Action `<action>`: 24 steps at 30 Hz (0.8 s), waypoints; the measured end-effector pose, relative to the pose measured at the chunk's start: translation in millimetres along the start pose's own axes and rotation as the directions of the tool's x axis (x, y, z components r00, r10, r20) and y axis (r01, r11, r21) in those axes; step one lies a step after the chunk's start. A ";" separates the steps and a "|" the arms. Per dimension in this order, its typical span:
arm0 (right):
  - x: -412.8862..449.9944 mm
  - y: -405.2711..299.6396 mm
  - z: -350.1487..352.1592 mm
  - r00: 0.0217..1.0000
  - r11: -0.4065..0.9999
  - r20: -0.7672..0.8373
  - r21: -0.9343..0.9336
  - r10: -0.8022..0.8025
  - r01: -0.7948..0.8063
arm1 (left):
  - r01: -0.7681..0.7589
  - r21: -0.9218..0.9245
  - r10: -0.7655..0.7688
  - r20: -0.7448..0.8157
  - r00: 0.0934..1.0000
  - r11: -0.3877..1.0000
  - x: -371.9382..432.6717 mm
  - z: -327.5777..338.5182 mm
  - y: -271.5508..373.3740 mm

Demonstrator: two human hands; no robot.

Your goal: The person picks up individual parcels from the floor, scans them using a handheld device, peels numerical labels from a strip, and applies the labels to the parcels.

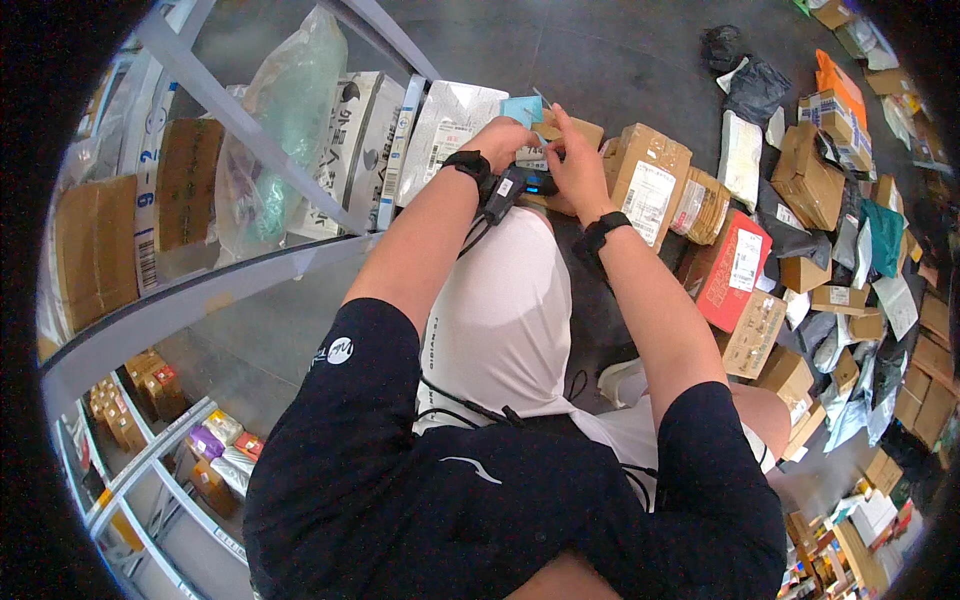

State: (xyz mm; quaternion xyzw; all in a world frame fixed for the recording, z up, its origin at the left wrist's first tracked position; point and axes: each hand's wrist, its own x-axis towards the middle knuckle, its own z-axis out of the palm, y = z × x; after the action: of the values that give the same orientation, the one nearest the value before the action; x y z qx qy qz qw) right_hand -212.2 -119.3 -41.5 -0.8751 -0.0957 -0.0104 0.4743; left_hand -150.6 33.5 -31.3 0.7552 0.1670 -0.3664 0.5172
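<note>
My left hand [504,142] is closed around a light-blue paper slip [523,110] that sticks out beyond its fingers. Close beside it is my right hand [583,169], index finger stretched forward and thumb near the left fingertips; its grip is partly hidden. Below my left wrist hangs a black device [504,196] with a cable, and a small lit screen [534,189] glows between the hands. Under and beyond my fingers lies a cardboard box [581,132] with a printed label. A silvery-white parcel [420,169] bearing a label stands to the left of my hands.
A metal shelf frame [217,296] crosses on my left, holding a large plastic-wrapped bundle [289,120], a white printed carton [360,142] and brown boxes [97,251]. Right of me, a taped carton [649,176], a red box [731,270] and several bagged parcels crowd the dark floor [600,52].
</note>
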 end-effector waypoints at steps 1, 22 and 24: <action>0.0 -1.2 1.1 0.999 1.000 -0.021 0.010 0.029 -0.028 | 0.087 -0.060 -0.089 -0.018 0.996 0.994 1.2 -0.4 1.0; -7.2 -29.9 -25.3 0.952 0.974 -0.275 0.144 -0.132 0.176 | 0.025 -0.718 0.149 0.178 0.973 0.696 69.1 -47.6 -61.1; -20.8 -48.1 -61.3 0.982 0.956 -0.114 0.271 0.148 -0.113 | -0.020 -0.527 -0.040 -0.103 0.994 0.849 64.9 -48.4 -65.2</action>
State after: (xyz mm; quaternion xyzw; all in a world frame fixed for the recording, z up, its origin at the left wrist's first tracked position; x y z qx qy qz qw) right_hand -236.7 -148.0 29.8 -0.8061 -0.0064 -0.0243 0.5913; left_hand -129.4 95.6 -111.8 0.6024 0.2934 -0.2671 0.6926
